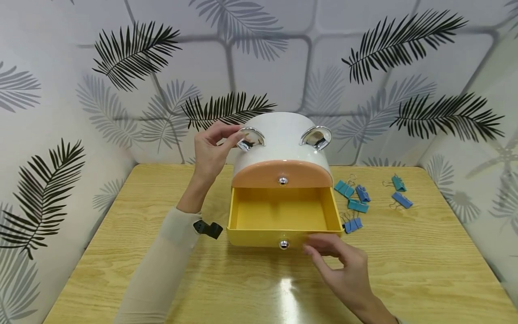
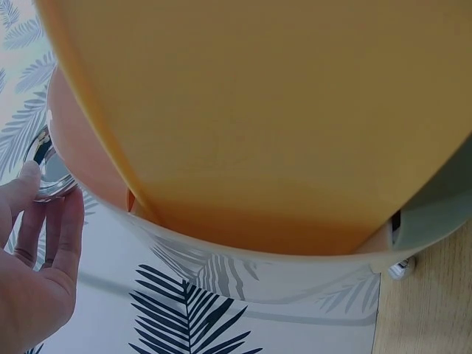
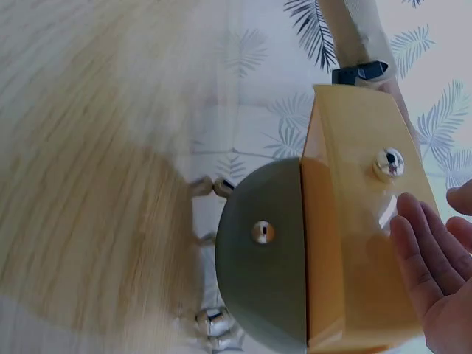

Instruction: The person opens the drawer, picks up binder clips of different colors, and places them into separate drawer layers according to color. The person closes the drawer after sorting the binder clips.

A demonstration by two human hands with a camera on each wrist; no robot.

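Observation:
A rounded white drawer box stands on the table, with two shiny silver ears on top and a peach drawer front beneath them. Its yellow drawer is pulled out and holds nothing. My left hand pinches the left silver ear between thumb and fingers. Down at the right part of the yellow drawer's front is my right hand. In the right wrist view its straight fingers lie along that front, beside the round silver knob, with the thumb apart.
Several blue and teal binder clips lie right of the box, with a teal clip and a blue clip farther right. A grey-green lower drawer front sits under the yellow one. Leaf-patterned cloth backs the table.

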